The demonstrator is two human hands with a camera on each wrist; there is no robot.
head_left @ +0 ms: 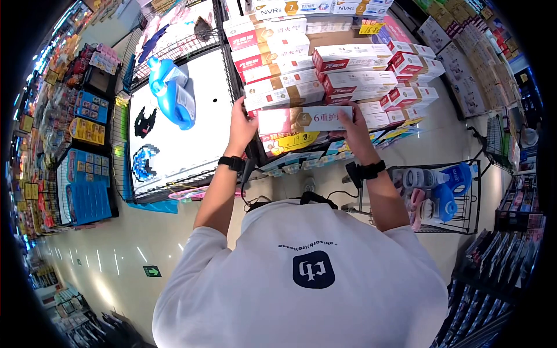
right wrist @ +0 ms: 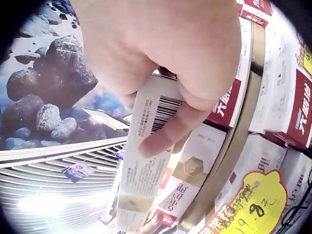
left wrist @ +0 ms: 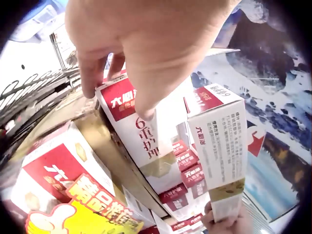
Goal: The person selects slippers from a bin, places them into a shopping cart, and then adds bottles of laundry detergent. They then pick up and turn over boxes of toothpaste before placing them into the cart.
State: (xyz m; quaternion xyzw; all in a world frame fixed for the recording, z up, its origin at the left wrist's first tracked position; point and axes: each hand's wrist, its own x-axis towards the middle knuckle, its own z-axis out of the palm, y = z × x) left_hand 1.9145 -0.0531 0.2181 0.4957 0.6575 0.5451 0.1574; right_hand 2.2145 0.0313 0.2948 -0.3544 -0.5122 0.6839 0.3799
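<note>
One toothpaste carton [head_left: 284, 122] is spanning the upper centre of the head view, its right end clamped between thumb and fingers of the right hand [head_left: 358, 138]; the left hand [head_left: 241, 129] is gripping a red-ended carton [left wrist: 118, 101]. Uneven pull is risking a tipped box or sliding stacked cartons [head_left: 355, 59].

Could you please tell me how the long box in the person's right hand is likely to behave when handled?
The long box probably stays stiff, as its edges look straight. It would likely slide rather than roll, given its flat sides. Stood on its narrow end, it might tip easily, being so long.
</note>
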